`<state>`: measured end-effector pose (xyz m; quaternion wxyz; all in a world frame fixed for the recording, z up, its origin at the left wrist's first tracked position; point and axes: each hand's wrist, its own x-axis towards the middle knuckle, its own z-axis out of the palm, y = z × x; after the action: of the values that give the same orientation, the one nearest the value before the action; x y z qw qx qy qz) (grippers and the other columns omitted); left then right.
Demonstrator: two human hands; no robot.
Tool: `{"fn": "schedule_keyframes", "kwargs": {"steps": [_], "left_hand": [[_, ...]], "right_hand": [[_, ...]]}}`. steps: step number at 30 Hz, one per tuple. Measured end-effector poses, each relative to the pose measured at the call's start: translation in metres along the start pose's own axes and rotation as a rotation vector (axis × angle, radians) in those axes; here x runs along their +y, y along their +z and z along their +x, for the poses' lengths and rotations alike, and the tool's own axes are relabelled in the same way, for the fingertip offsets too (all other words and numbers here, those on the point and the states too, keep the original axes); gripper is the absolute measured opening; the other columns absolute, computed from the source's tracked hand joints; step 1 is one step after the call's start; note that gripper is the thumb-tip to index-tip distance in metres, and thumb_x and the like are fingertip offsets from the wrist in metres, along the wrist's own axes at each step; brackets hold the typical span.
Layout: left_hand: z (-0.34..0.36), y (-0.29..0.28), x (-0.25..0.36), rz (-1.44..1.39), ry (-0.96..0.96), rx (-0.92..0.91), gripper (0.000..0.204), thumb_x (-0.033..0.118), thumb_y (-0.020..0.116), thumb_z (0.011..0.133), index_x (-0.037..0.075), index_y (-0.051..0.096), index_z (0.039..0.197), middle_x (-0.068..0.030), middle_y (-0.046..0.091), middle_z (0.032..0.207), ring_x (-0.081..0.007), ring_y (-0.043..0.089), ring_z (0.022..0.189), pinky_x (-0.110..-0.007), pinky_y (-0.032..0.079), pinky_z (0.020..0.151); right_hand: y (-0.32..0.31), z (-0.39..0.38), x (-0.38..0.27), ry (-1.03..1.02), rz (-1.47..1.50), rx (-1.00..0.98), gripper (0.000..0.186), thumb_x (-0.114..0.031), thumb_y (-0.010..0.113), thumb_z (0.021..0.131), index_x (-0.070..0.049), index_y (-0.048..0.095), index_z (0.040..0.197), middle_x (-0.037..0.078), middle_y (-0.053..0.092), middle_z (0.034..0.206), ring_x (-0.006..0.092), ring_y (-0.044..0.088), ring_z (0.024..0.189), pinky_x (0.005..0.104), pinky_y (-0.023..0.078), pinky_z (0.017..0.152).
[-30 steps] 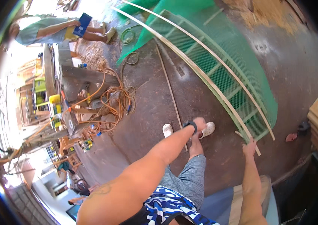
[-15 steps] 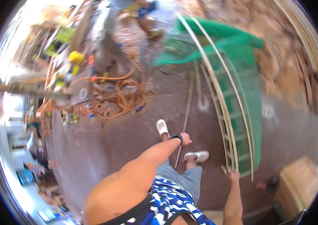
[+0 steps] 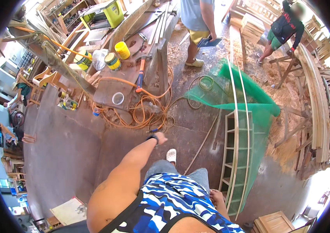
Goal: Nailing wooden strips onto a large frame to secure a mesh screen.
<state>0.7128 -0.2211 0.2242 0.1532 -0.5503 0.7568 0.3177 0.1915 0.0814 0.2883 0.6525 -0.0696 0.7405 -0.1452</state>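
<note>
My left hand (image 3: pixel 161 138), with a dark watch (image 3: pixel 153 138) on its wrist, hangs over the bare floor near a tangle of orange hose (image 3: pixel 137 114). Its back faces up and hides the fingers; I see nothing in it. Beside my right thigh is my right hand (image 3: pixel 216 196), fingers loosely bent and slightly apart, with nothing visible in them. Just right of it lies a long wooden frame with cross slats (image 3: pixel 230 143), partly under green mesh (image 3: pixel 256 136). Two long thin wood strips (image 3: pixel 235 97) run along its top, apart from my hand.
A thin stick (image 3: pixel 202 144) lies on the floor ahead. At left, a cluttered workbench carries a hammer (image 3: pixel 141 74), a yellow bucket (image 3: pixel 122 50) and cans. Two people stand ahead, one holding a blue flat object (image 3: pixel 209 42). Stacked planks (image 3: pixel 314 97) rest on trestles at right.
My right hand has moved from the near ends of the wood strips back to my thigh. My left hand has swung left and slightly forward. The view has shifted, showing two people ahead.
</note>
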Motion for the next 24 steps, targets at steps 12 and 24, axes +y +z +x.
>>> {"fn": "schedule_keyframes", "kwargs": {"steps": [12, 24], "left_hand": [[-0.042, -0.038, -0.076, 0.054, -0.213, -0.266, 0.040, 0.035, 0.048, 0.102, 0.006, 0.074, 0.106, -0.0170, 0.074, 0.101, -0.0347, 0.070, 0.100, -0.048, 0.054, 0.089], [0.069, -0.125, -0.034, -0.632, -0.552, 0.328, 0.053, 0.038, 0.073, 0.082, 0.002, 0.065, 0.120, -0.0277, 0.067, 0.120, -0.0419, 0.064, 0.113, -0.047, 0.053, 0.096]], "right_hand": [[-0.030, 0.063, -0.158, -0.030, -0.072, 0.067, 0.040, -0.019, 0.072, 0.094, 0.001, 0.061, 0.127, 0.014, 0.068, 0.097, 0.0221, 0.069, 0.072, 0.0322, 0.053, 0.054], [-0.027, 0.135, -0.392, -0.158, -0.055, -0.028, 0.029, -0.010, 0.060, 0.096, -0.002, 0.059, 0.124, 0.012, 0.068, 0.090, 0.0230, 0.068, 0.067, 0.0348, 0.053, 0.051]]}}
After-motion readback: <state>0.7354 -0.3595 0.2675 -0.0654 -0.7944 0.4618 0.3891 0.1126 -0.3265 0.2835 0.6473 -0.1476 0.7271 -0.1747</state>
